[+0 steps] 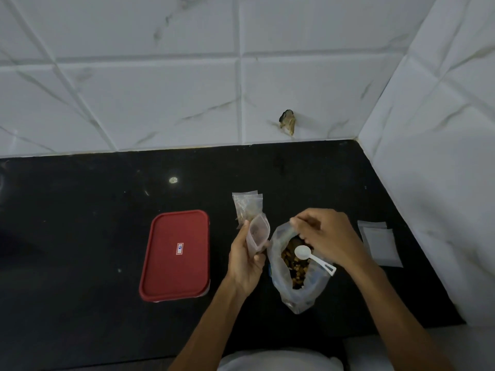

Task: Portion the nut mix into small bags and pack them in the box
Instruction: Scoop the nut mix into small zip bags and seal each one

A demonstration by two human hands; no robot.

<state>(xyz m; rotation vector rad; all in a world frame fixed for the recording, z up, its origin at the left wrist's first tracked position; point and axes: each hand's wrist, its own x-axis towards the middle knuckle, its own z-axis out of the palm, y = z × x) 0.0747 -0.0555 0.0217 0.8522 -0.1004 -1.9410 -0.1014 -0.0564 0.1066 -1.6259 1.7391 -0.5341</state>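
Observation:
My left hand [245, 259] grips a small clear bag [257, 232] upright, its mouth open, with some nut mix inside. Right of it lies the large plastic bag of nut mix [294, 266], open on the black counter [80, 210]. A white plastic spoon [313, 257] rests across its opening. My right hand [325, 236] hovers over that bag with curled fingers pinching its upper edge. Behind my left hand lie filled small bags [247, 206]. The box with the red lid [175, 255] sits closed to the left.
A stack of empty small bags [379, 243] lies at the right, near the tiled side wall [442, 183]. The tiled back wall [187, 89] has a chipped hole [288, 121]. The counter's front edge runs along the bottom.

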